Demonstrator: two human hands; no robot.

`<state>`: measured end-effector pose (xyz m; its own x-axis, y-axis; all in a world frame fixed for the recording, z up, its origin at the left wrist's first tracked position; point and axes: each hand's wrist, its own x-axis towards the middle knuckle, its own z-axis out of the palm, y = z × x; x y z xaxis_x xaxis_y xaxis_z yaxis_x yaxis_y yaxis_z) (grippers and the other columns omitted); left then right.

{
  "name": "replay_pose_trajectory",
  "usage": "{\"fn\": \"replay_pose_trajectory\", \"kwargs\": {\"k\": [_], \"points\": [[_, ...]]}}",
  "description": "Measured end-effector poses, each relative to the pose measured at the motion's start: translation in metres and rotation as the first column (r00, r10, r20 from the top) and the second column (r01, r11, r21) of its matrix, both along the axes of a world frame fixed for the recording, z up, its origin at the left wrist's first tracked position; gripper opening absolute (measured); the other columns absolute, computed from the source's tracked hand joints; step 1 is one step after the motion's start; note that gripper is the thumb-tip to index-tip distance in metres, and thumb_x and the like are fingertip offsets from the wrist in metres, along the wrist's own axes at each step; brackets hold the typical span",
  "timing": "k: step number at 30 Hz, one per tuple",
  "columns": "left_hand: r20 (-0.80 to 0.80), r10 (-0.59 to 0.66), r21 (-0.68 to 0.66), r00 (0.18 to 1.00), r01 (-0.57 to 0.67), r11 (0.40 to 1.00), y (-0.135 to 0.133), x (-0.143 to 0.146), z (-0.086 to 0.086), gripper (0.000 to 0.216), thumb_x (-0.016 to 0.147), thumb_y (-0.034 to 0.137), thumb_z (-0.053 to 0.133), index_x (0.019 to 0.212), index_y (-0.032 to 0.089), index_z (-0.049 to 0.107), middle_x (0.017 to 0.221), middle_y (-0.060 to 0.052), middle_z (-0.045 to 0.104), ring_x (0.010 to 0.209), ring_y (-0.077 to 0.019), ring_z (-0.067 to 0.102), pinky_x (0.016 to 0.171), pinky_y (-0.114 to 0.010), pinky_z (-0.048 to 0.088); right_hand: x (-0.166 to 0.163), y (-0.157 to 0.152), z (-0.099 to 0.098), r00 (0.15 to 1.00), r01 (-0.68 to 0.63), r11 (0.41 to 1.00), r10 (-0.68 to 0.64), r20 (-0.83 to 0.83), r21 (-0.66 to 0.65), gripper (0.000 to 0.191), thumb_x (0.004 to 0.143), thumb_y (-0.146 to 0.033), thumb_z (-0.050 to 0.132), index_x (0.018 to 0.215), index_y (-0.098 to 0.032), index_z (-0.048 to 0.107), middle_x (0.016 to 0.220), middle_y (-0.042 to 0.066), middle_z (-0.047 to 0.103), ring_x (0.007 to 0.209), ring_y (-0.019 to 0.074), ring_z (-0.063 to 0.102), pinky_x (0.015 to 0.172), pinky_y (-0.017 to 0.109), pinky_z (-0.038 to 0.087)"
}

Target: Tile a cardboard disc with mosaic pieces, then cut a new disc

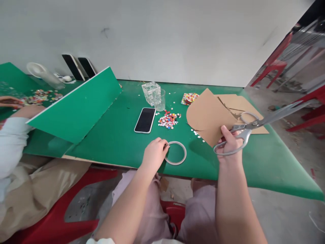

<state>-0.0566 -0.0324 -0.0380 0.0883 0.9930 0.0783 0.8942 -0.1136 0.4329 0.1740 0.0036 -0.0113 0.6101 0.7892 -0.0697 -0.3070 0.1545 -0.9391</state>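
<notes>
My right hand (230, 142) is closed round the handles of grey scissors (256, 127) and also pinches a rounded piece of brown cardboard (208, 117), held just above the green table (114, 139). The scissor blades point right, past the table edge. My left hand (154, 154) rests near the front edge with fingers curled on the rim of a thin white ring (175, 153) that lies flat.
A black phone (145, 120), a pile of small coloured tiles (168, 120), a clear square container (151, 93) and a cup (160, 100) sit mid-table. More cardboard (238, 105) lies behind. A tilted green board (78, 105) divides off another person's sleeve (10, 142) at left. Red chairs (274, 66) stand right.
</notes>
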Motion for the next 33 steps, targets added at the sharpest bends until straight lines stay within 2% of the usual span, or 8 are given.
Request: {"fn": "replay_pose_trajectory", "kwargs": {"k": [3, 7, 10, 13, 16, 22, 27, 33], "points": [[0.097, 0.028, 0.076, 0.995, -0.036, 0.996, -0.001, -0.001, 0.007, 0.015, 0.082, 0.028, 0.052, 0.08, 0.02, 0.064, 0.077, -0.001, 0.06, 0.063, -0.0124, 0.055, 0.061, -0.024, 0.04, -0.003, -0.001, -0.004, 1.0, 0.001, 1.0, -0.001, 0.014, 0.019, 0.035, 0.052, -0.027, 0.075, 0.062, -0.023, 0.042, 0.05, -0.009, 0.042, 0.032, 0.005, 0.034, 0.029, 0.021, 0.026], [0.421, 0.063, 0.263, 0.905, -0.188, 0.946, 0.002, -0.002, 0.035, 0.016, 0.08, 0.033, 0.055, 0.082, 0.02, 0.063, 0.072, 0.001, 0.062, 0.055, -0.0095, 0.054, 0.057, -0.021, 0.042, -0.01, -0.006, -0.009, 0.995, -0.065, 0.998, 0.066, 0.076, -0.027, 0.036, 0.056, -0.029, 0.076, 0.06, -0.023, 0.041, 0.043, -0.01, 0.039, 0.032, 0.0065, 0.037, 0.03, 0.021, 0.026], [0.464, 0.088, 0.4, 0.882, -0.297, 0.867, 0.012, 0.006, 0.06, 0.014, 0.078, 0.032, 0.059, 0.079, 0.019, 0.063, 0.075, 0.001, 0.062, 0.054, -0.008, 0.053, 0.057, -0.021, 0.042, -0.019, -0.01, -0.011, 0.981, -0.176, 0.982, 0.181, 0.07, -0.072, 0.038, 0.058, -0.033, 0.075, 0.058, -0.022, 0.04, 0.04, -0.011, 0.037, 0.032, 0.0064, 0.036, 0.03, 0.021, 0.025], [0.443, 0.113, 0.455, 0.889, -0.332, 0.827, 0.024, 0.018, 0.071, 0.009, 0.076, 0.027, 0.059, 0.075, 0.018, 0.061, 0.077, 0.001, 0.06, 0.05, -0.0058, 0.048, 0.057, -0.021, 0.041, -0.03, -0.013, -0.011, 0.97, -0.241, 0.968, 0.242, 0.003, -0.069, 0.036, 0.057, -0.034, 0.075, 0.06, -0.02, 0.043, 0.043, -0.011, 0.041, 0.032, 0.0051, 0.036, 0.029, 0.019, 0.024], [0.493, 0.143, 0.403, 0.858, -0.371, 0.837, 0.03, 0.027, 0.068, 0.008, 0.076, 0.027, 0.058, 0.073, 0.019, 0.057, 0.069, 0.003, 0.059, 0.051, -0.0068, 0.048, 0.058, -0.021, 0.04, -0.036, -0.013, -0.012, 0.959, -0.28, 0.958, 0.276, -0.064, -0.066, 0.033, 0.054, -0.034, 0.075, 0.067, -0.019, 0.049, 0.049, -0.009, 0.049, 0.031, 0.0039, 0.036, 0.028, 0.019, 0.023], [0.713, 0.183, 0.214, 0.677, -0.459, 0.862, 0.03, 0.031, 0.05, 0.011, 0.078, 0.031, 0.054, 0.079, 0.021, 0.051, 0.056, 0.006, 0.05, 0.049, -0.0076, 0.046, 0.052, -0.02, 0.037, -0.042, -0.015, -0.013, 0.935, -0.351, 0.933, 0.345, -0.086, -0.075, 0.032, 0.054, -0.035, 0.074, 0.072, -0.019, 0.053, 0.053, -0.007, 0.054, 0.031, 0.0038, 0.036, 0.027, 0.019, 0.025], [0.826, 0.177, 0.097, 0.535, -0.444, 0.891, 0.03, 0.033, 0.045, 0.012, 0.078, 0.033, 0.053, 0.08, 0.022, 0.048, 0.058, 0.006, 0.046, 0.044, -0.0056, 0.04, 0.044, -0.018, 0.033, -0.044, -0.014, -0.014, 0.925, -0.367, 0.924, 0.349, -0.15, -0.111, 0.029, 0.053, -0.034, 0.074, 0.073, -0.019, 0.057, 0.048, -0.007, 0.052, 0.029, 0.0042, 0.034, 0.026, 0.019, 0.025], [0.853, 0.201, 0.008, 0.482, -0.398, 0.917, 0.032, 0.035, 0.037, 0.012, 0.079, 0.033, 0.051, 0.083, 0.023, 0.046, 0.062, 0.006, 0.045, 0.039, -0.004, 0.036, 0.038, -0.017, 0.031, -0.044, -0.013, -0.018, 0.907, -0.395, 0.91, 0.363, -0.214, -0.128, 0.033, 0.055, -0.031, 0.073, 0.084, -0.019, 0.061, 0.058, -0.002, 0.062, 0.036, 0.0092, 0.047, 0.028, 0.02, 0.03]]}}
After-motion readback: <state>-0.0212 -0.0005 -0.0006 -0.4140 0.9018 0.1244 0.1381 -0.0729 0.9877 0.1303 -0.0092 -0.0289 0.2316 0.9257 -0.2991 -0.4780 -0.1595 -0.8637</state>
